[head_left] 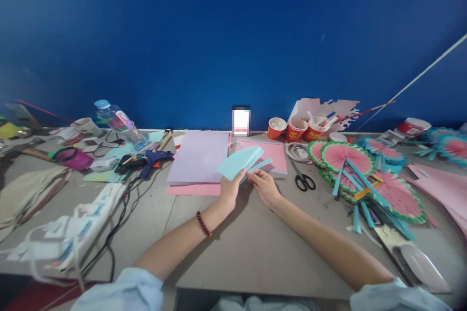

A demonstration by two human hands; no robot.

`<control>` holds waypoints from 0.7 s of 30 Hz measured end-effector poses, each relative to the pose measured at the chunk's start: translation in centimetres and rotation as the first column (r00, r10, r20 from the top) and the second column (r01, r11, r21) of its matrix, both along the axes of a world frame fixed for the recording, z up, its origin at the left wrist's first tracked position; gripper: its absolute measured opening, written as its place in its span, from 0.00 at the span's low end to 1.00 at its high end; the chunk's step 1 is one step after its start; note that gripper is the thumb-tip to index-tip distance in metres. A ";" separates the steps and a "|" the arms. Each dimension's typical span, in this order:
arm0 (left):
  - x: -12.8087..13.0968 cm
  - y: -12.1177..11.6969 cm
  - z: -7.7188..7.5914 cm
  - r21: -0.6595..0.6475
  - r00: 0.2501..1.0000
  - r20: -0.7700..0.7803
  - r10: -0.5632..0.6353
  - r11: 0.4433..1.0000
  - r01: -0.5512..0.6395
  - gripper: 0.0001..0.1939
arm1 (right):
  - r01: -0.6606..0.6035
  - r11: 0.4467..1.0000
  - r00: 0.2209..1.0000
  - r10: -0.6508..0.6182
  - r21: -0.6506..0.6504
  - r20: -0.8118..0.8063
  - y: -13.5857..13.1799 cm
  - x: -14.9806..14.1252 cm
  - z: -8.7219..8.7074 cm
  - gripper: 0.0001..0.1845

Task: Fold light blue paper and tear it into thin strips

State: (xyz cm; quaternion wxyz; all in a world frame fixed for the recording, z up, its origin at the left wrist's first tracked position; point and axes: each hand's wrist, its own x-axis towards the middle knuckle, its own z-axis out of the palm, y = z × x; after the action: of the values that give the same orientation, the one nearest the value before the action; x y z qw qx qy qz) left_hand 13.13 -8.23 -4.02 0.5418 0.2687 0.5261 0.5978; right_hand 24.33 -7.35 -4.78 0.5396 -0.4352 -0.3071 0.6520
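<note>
Over the middle of the table my left hand is closed on a folded piece of light blue paper, thumb on top, the sheet fanning up and away. A narrow light blue paper strip sticks out beside it, and my right hand pinches its near end. I cannot tell if the strip is still joined to the larger piece. Both hands nearly touch. Behind them lie a stack of lilac paper and pink sheets. Scissors with black handles rest to the right of my right hand.
Watermelon-patterned paper fans spread out on the right, near red paper cups. A phone stands against the blue wall. On the left are a blue glue gun, a tilted plastic bottle and a power strip with cables.
</note>
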 end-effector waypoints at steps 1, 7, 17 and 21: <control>0.0 0.0 0.0 -0.005 1.000 -0.002 0.004 1.000 -0.004 0.19 | 0.005 1.000 1.000 -0.005 -0.004 0.005 0.0 0.0 -0.1 0.18; 0.1 0.0 -0.1 -0.015 1.000 -0.005 0.011 1.000 -0.011 0.19 | 0.032 0.999 0.999 -0.032 0.016 -0.008 0.1 -0.1 -0.7 0.18; 0.2 0.1 -0.8 -0.001 0.999 0.029 0.023 1.000 -0.023 0.22 | 0.031 0.999 0.999 -0.032 0.039 0.018 0.0 -0.1 -0.8 0.16; 0.2 0.1 -0.6 -0.011 1.000 0.012 0.027 1.000 -0.027 0.21 | 0.037 0.998 0.998 -0.039 0.049 0.040 0.1 -0.1 -1.1 0.16</control>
State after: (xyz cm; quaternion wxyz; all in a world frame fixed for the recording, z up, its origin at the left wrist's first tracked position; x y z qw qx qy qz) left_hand 13.28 -8.15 -4.66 0.5381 0.2551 0.5297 0.6040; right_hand 24.21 -7.27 -5.85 0.5558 -0.4409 -0.3253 0.6251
